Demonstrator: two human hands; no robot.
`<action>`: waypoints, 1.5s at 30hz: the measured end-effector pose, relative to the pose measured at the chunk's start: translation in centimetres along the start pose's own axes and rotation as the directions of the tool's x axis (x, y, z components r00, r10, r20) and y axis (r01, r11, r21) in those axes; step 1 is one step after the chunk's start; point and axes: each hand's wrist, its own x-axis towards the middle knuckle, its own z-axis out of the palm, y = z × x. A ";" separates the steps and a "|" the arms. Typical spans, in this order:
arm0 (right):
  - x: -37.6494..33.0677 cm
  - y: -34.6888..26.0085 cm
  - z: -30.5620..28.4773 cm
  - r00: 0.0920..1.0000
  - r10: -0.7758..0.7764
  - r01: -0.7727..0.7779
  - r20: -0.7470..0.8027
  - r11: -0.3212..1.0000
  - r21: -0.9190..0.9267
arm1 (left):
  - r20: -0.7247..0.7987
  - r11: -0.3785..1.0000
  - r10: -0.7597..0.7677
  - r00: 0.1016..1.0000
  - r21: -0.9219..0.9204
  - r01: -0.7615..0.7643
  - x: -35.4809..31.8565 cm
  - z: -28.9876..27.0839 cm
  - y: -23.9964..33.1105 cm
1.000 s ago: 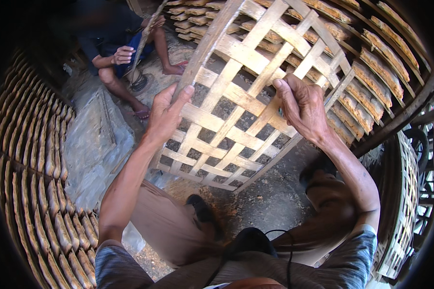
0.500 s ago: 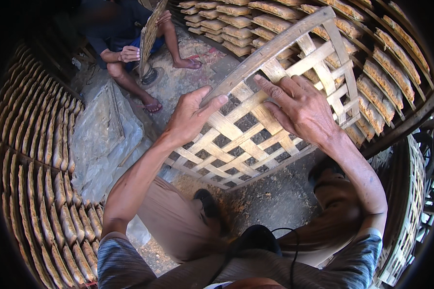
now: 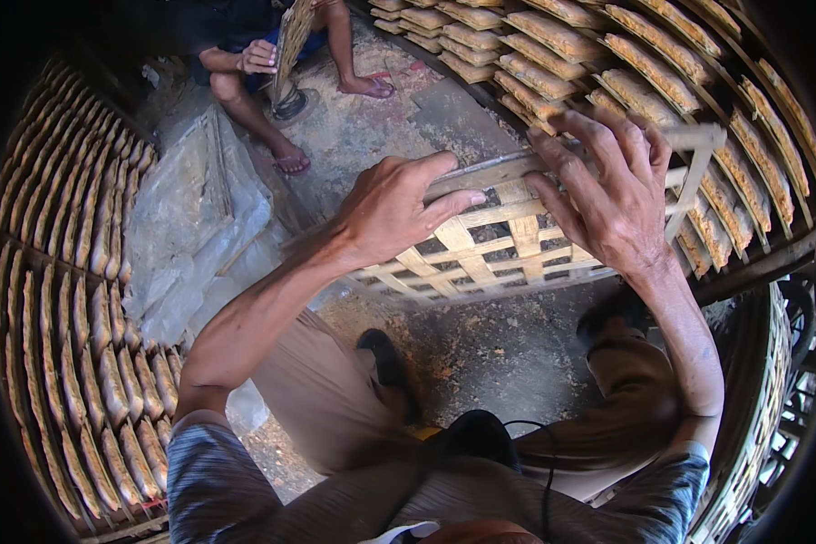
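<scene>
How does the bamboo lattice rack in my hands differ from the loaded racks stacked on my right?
The lattice rack is bare, its open squares showing the ground; the stacked racks carry rows of flat tan pieces. The lattice rack is held up, the left hand and right hand gripping its near edge; the stacked racks rest untouched, layered one above another. Both look made of pale woven strips.

Lattice panel [image 3: 508, 240] between stacked racks [image 3: 72, 299], seated person [image 3: 263, 54] beyond
</scene>
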 end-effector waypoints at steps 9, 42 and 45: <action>-1.3 -0.7 0.5 0.927 -0.109 -0.007 0.358 0.951 0.309 | 0.029 0.931 0.139 0.990 0.337 -0.141 -0.7 0.6 0.0; -4.8 5.9 1.6 0.598 0.475 -0.791 0.646 0.219 0.572 | -0.509 0.897 -0.438 0.741 -0.193 0.398 -0.9 -12.1 -5.4; -5.1 5.9 2.0 0.613 0.521 -0.786 0.594 0.327 0.524 | -0.566 0.917 -0.391 0.726 -0.170 0.362 -0.8 -11.6 -4.7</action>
